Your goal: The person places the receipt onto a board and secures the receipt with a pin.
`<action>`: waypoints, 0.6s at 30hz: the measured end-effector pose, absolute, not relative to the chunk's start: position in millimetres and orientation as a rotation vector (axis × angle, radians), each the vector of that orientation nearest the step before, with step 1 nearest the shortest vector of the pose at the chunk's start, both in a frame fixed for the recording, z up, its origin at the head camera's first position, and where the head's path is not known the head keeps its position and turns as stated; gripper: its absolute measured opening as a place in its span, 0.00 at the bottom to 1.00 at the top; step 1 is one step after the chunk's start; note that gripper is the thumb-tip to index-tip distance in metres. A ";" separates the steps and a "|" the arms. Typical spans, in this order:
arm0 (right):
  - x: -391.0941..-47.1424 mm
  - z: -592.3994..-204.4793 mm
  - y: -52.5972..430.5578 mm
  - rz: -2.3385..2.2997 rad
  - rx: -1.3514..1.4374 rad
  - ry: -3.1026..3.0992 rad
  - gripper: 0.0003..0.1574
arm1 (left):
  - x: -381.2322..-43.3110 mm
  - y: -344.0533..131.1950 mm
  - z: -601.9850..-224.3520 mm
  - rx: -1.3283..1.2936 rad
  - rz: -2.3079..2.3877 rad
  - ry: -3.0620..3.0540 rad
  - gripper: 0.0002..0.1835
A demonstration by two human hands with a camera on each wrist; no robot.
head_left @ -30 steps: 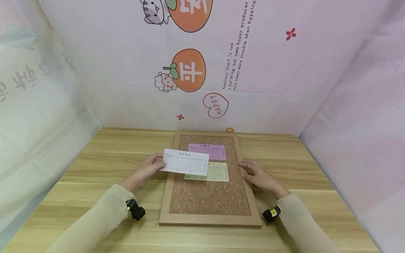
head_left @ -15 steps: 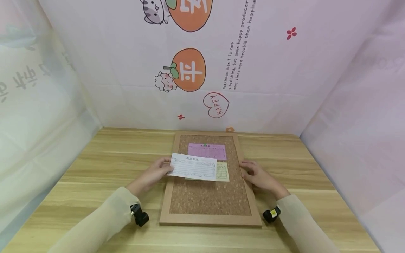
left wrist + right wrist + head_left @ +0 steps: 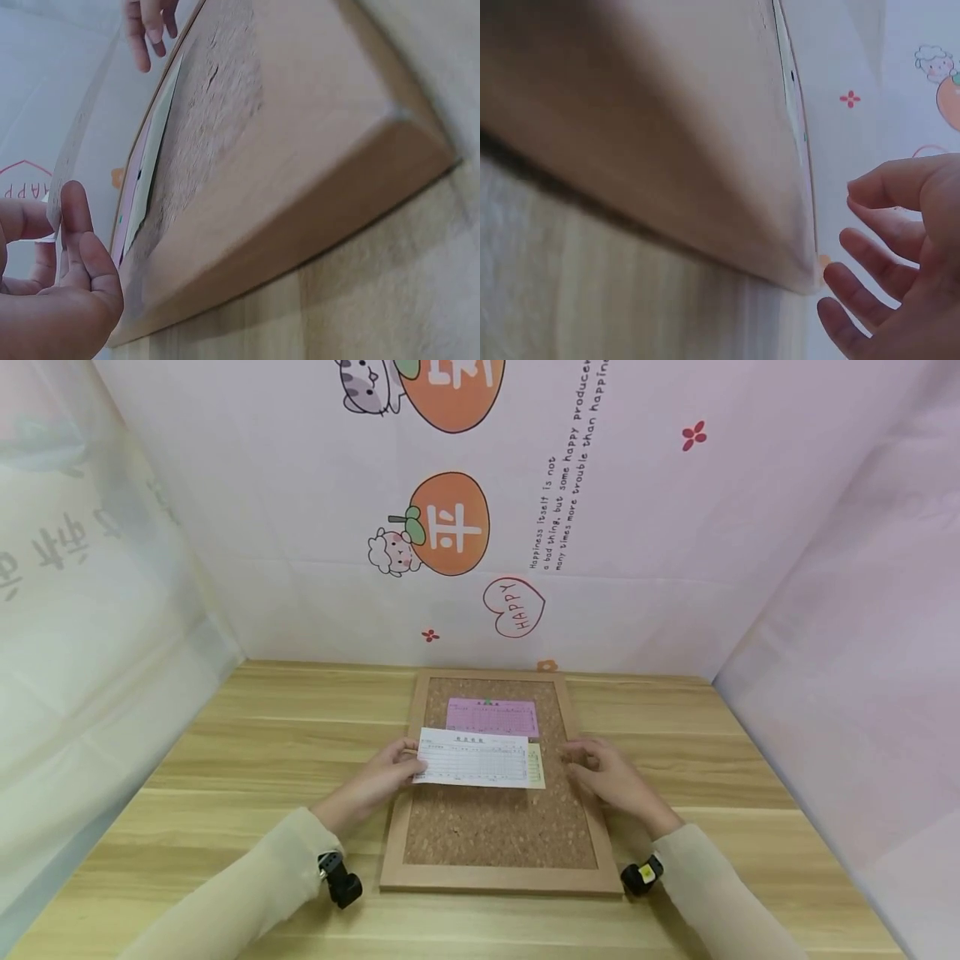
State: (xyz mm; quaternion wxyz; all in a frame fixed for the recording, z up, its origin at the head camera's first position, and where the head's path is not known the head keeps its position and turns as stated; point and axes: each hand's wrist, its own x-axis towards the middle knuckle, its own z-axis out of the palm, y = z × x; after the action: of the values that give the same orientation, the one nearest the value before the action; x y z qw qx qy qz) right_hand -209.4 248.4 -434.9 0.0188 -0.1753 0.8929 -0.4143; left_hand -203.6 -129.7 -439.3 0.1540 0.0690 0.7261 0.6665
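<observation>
Between thumb and fingers, my left hand (image 3: 378, 778) pinches the left edge of a white printed form slip (image 3: 472, 760). In the left wrist view the slip (image 3: 81, 131) stands up off the cork board (image 3: 498, 831). It covers most of a pale yellow slip (image 3: 537, 768) in the head view. Above that lies a pink slip (image 3: 491, 717) with a green pushpin (image 3: 488, 702) at its top edge. Over the board's right frame hovers my right hand (image 3: 615, 781), its fingers loosely bent and holding nothing. The right wrist view shows those fingers (image 3: 874, 262) apart from the frame.
The board's wooden frame (image 3: 502, 878) lies flat on a wood-grain table (image 3: 300, 710). A printed cloth backdrop (image 3: 622, 610) rises behind the table, with pale cloth on both sides. Each wrist wears a small black camera (image 3: 342, 883).
My left hand has carried the white slip right and slightly toward me, covering more of the yellow slip. My right hand has come slightly off the frame, its fingers shifting a little left.
</observation>
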 end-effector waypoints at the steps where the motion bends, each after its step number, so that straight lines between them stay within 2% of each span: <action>1: -208.5 -433.5 246.9 -1.294 -0.552 2.766 0.22 | -202.0 -127.8 -438.5 0.190 1.912 2.076 0.19; 18: -194.3 -428.6 232.1 -1.442 -0.657 2.631 0.19 | -192.7 -107.9 -445.1 0.216 1.904 2.055 0.18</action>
State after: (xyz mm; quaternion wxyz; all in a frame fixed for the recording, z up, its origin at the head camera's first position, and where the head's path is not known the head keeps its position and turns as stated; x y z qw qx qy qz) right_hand -194.3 232.1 -428.6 0.0349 -0.2139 0.8561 -0.4691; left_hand -192.7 -107.9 -445.1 0.1653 0.0759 0.7213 0.6684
